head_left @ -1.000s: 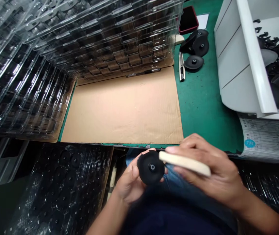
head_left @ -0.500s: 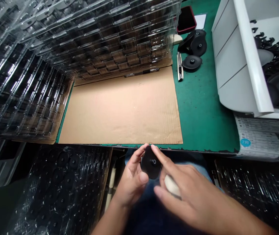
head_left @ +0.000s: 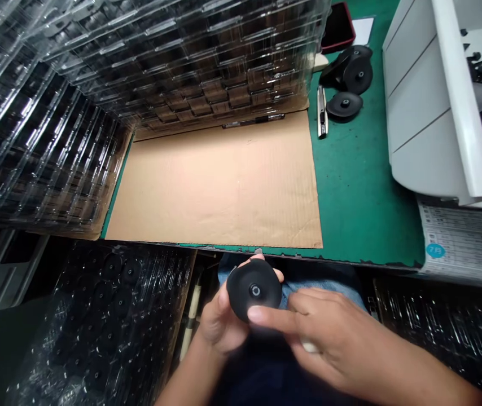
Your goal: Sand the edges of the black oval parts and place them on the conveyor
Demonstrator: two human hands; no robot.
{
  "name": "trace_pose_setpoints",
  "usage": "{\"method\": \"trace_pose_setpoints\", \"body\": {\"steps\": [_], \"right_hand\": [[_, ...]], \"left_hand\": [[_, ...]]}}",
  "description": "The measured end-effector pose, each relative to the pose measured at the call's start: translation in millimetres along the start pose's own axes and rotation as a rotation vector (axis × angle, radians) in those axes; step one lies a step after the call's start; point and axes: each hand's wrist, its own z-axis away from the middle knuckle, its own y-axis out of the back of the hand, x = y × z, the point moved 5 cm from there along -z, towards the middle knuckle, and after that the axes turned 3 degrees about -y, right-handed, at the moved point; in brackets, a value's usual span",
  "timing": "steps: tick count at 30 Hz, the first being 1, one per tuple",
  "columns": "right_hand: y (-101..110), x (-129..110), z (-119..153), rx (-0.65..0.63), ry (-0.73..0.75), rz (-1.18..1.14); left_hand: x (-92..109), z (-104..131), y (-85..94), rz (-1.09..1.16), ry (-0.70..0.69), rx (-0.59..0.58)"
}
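Note:
My left hand (head_left: 224, 318) holds a black round disc (head_left: 247, 304) with a raised hub in its middle, its fingers behind the rim and the thumb at the left edge. The disc's face is turned up toward me, just below the table edge. My right hand (head_left: 323, 321) stretches its index finger onto the disc's lower rim. Its other fingers are curled round a small cream-coloured object (head_left: 310, 346), mostly hidden in the palm, so its kind cannot be made out.
Cardboard (head_left: 215, 192) covers part of the green table (head_left: 359, 197). Clear plastic trays (head_left: 190, 62) are stacked behind and left. A pen (head_left: 253, 120), a utility knife (head_left: 321, 113) and loose black discs (head_left: 345, 105) lie beyond. A white bin (head_left: 431, 113) stands right; trayed discs (head_left: 109, 304) sit lower left.
The disc has been turned to face up more fully. My right index finger has gone from its top edge to its lower rim. The view has shifted slightly left.

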Motion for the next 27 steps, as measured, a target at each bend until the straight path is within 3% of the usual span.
{"method": "trace_pose_setpoints", "body": {"steps": [5,8,12,16,22,25,27], "right_hand": [[20.4,16.8,4.8,0.087,0.037,0.059],[29.4,19.5,2.7,0.243,0.021,0.053],[36.0,17.3,1.9,0.445,-0.056,-0.165],[32.3,16.1,1.4,0.452,-0.136,-0.365],[21.3,12.4,-5.0,0.311,-0.165,-0.573],[22.8,11.1,-5.9,0.385,-0.126,-0.509],[28.1,4.8,-4.2,0.510,0.006,-0.336]], "left_hand": [[-1.0,0.7,-4.1,0.010,0.091,-0.043],[-2.2,3.0,-2.3,-0.039,0.114,-0.024],[-3.6,4.9,-1.4,-0.066,0.115,-0.003],[-4.7,4.1,-4.2,-0.032,0.127,-0.028],[-4.2,3.0,-11.9,0.033,0.130,-0.127],[-2.7,2.8,-11.4,-0.017,0.097,-0.132],[0.2,2.1,-6.3,-0.099,0.039,-0.082]]}}
